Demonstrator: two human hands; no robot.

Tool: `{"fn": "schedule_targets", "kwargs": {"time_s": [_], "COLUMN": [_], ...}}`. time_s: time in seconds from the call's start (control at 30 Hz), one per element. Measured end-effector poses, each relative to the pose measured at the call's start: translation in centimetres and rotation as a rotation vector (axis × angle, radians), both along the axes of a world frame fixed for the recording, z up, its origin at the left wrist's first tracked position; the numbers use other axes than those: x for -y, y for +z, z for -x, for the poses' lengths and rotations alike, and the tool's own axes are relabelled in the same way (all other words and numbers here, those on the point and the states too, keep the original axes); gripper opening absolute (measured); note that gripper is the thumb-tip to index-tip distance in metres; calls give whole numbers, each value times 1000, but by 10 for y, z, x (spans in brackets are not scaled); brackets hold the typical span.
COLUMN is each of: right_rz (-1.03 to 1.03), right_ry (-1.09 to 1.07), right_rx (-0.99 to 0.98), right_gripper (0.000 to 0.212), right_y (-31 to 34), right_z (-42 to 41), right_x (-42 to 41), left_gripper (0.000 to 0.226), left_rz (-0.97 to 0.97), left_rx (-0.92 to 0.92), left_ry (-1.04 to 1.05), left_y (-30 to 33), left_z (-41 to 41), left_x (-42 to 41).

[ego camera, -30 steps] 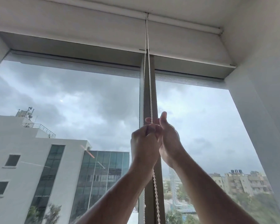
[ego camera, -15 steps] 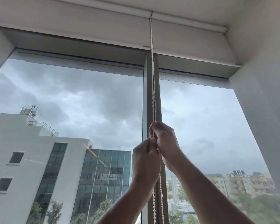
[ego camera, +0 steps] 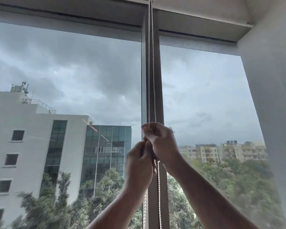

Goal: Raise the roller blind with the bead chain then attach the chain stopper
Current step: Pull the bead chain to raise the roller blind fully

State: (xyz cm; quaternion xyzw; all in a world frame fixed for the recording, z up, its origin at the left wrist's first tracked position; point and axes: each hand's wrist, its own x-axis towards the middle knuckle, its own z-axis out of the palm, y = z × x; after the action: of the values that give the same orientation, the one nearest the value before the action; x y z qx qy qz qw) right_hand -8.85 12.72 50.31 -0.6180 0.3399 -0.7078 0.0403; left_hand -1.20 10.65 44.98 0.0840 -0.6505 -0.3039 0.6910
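Both raised fists clamp the bead chain (ego camera: 151,80); right hand (ego camera: 162,142) above left hand (ego camera: 139,164), touching.

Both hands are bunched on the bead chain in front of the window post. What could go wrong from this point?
1. The left hand and right hand hold the bead chain in a tight, overlapping grip; one strand could slip.
2. Both strands run close together, so pulling the wrong one would lower the blind.
3. No chain stopper is visible; if hidden in a fist, it could drop.
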Motion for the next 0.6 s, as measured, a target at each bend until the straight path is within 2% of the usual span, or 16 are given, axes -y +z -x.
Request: {"fn": "schedule_targets", "kwargs": {"time_s": [0.2,0.37,0.6], "right_rz": [-44,-49,-84], "right_ry": [32,17,-44], "right_rx": [41,36,49], "right_gripper": [11,8,8], "right_y": [-53,-98,-157], "right_z": [10,22,33], "right_x": [7,15,30], "left_gripper": [26,29,19], "left_rz": [-52,-118,-223], "left_rx": [97,156,209], "left_ry": [-84,-99,-202], "left_y": [-49,-96,-157], "left_z": [-8,-9,3], "left_x": [10,21,33]}}
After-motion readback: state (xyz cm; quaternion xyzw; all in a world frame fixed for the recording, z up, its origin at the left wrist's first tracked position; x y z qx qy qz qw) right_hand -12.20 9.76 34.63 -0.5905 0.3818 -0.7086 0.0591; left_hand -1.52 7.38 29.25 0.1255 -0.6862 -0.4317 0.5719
